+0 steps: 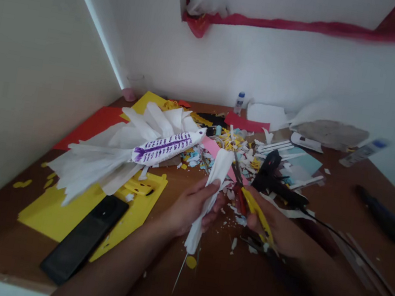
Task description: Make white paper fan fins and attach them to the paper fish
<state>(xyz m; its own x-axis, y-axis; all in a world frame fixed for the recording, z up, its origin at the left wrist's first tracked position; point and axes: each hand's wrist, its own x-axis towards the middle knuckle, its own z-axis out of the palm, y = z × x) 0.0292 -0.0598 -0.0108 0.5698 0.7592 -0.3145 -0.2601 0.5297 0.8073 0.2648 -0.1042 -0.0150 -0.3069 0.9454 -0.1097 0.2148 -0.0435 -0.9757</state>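
Left hand [191, 207] grips a folded white paper strip [211, 190]; right hand [275, 228], closed on yellow-handled scissors [249, 199], works just right of the strip, above the tabletop [236, 284].

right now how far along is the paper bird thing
The white paper bird with purple markings looks assembled. In hand: the left hand grips a folded white paper strip, the right hand holds yellow-handled scissors. Left, probably: cutting that strip and clearing scraps.

Glue gun [277, 183], phone [84, 238], paper bird [133, 150]
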